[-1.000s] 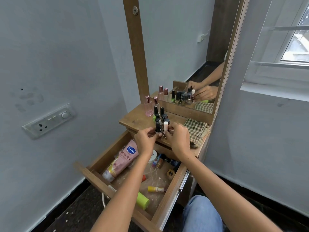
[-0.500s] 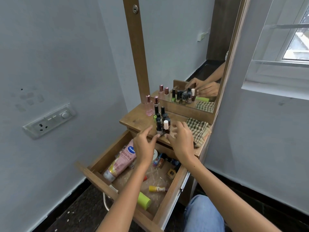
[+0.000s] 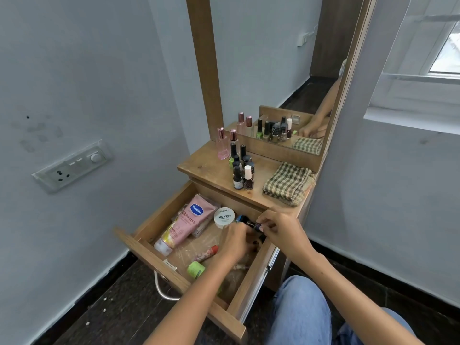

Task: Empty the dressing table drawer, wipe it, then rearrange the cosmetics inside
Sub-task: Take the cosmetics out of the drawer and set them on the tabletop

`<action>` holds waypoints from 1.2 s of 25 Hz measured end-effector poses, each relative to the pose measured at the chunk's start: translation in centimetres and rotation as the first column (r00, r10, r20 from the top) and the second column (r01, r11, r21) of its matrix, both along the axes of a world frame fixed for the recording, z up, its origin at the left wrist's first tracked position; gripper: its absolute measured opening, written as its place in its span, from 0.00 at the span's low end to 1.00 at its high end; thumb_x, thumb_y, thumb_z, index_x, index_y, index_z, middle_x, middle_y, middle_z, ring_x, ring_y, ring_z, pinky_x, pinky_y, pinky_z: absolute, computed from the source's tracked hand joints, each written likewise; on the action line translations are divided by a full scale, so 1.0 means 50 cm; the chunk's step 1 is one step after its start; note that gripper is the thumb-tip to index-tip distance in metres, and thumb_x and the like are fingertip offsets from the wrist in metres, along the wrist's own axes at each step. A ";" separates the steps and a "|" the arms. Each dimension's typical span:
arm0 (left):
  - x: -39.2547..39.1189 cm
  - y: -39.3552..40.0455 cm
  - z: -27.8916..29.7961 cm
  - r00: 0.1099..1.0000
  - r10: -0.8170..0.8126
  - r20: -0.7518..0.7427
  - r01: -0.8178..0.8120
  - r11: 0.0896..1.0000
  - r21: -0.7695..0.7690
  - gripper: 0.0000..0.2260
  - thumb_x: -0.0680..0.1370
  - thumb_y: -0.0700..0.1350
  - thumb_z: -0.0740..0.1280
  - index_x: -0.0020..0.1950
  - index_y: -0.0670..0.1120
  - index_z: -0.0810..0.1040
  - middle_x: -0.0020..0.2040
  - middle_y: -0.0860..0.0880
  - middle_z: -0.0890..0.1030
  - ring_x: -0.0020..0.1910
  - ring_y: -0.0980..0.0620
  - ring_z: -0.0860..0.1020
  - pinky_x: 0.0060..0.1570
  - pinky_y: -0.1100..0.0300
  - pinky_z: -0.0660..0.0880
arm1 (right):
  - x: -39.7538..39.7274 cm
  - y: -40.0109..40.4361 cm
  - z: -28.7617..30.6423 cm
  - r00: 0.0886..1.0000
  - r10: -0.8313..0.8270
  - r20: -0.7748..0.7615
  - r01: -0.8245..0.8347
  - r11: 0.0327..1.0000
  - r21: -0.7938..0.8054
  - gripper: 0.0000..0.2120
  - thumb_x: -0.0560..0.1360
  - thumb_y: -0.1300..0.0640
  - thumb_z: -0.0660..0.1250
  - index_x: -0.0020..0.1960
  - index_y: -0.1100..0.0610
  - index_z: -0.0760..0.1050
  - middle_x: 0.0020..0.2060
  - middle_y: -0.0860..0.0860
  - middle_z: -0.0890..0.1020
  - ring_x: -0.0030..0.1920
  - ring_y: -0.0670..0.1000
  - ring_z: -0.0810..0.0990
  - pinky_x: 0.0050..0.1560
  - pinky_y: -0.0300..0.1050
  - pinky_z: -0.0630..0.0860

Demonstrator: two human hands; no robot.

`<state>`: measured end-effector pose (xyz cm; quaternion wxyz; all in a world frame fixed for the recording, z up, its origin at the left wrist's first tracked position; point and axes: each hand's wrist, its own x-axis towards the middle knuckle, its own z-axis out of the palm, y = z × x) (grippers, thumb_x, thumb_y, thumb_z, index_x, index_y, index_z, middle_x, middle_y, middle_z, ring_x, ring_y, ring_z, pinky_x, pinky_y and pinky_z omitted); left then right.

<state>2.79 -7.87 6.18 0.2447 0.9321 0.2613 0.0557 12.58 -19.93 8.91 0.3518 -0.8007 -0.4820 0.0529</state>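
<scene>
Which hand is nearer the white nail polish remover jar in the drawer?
Left. The left hand sits just below and right of the jar, nearly touching it; the right hand is farther right, by the drawer's side.

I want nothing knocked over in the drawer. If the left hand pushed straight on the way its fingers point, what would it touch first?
The left hand points toward the drawer's back right, so it would probably first meet the small dark bottle pinched by the right hand. Depth is unclear.

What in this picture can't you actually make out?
- Head view: the drawer's right side floor, covered by the left hand and forearm.
- What the left hand holds: hidden beneath it.
- The small dark bottle in the right hand: label too small, partly covered by fingers.
- Nail polish bottles' labels: too small.
</scene>
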 end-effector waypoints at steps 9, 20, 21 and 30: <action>-0.006 0.016 0.004 0.993 0.115 0.035 -0.113 0.992 -0.047 0.09 0.65 0.43 0.77 0.42 0.51 0.83 0.40 0.50 0.82 0.41 0.51 0.80 0.41 0.54 0.78 | -0.021 -0.017 -0.004 0.999 -0.031 0.024 0.030 0.999 0.023 0.09 0.73 0.64 0.69 0.49 0.53 0.81 0.47 0.47 0.81 0.46 0.46 0.80 0.47 0.48 0.80; -0.135 0.061 0.050 0.778 0.524 0.346 -0.405 0.840 -0.361 0.12 0.62 0.43 0.81 0.40 0.48 0.82 0.38 0.54 0.83 0.40 0.57 0.81 0.41 0.57 0.79 | -0.066 0.083 0.010 0.989 0.098 0.110 -0.032 0.871 -0.490 0.14 0.75 0.62 0.62 0.57 0.53 0.78 0.56 0.52 0.80 0.53 0.57 0.80 0.48 0.49 0.76; -0.137 0.059 0.047 0.774 0.529 0.347 -0.411 0.837 -0.360 0.12 0.62 0.44 0.81 0.40 0.49 0.82 0.37 0.55 0.82 0.39 0.57 0.80 0.41 0.56 0.79 | -0.068 0.095 0.005 0.984 0.118 0.134 -0.029 0.844 -0.535 0.14 0.75 0.62 0.62 0.59 0.53 0.76 0.57 0.53 0.79 0.54 0.57 0.79 0.49 0.49 0.76; -0.139 0.049 0.038 0.743 0.550 0.382 -0.399 0.822 -0.407 0.09 0.64 0.43 0.79 0.40 0.49 0.82 0.37 0.56 0.82 0.39 0.59 0.81 0.39 0.59 0.79 | -0.120 0.121 -0.026 0.953 0.276 0.125 -0.096 0.666 -0.740 0.17 0.78 0.61 0.58 0.66 0.62 0.67 0.62 0.59 0.75 0.62 0.59 0.75 0.57 0.51 0.72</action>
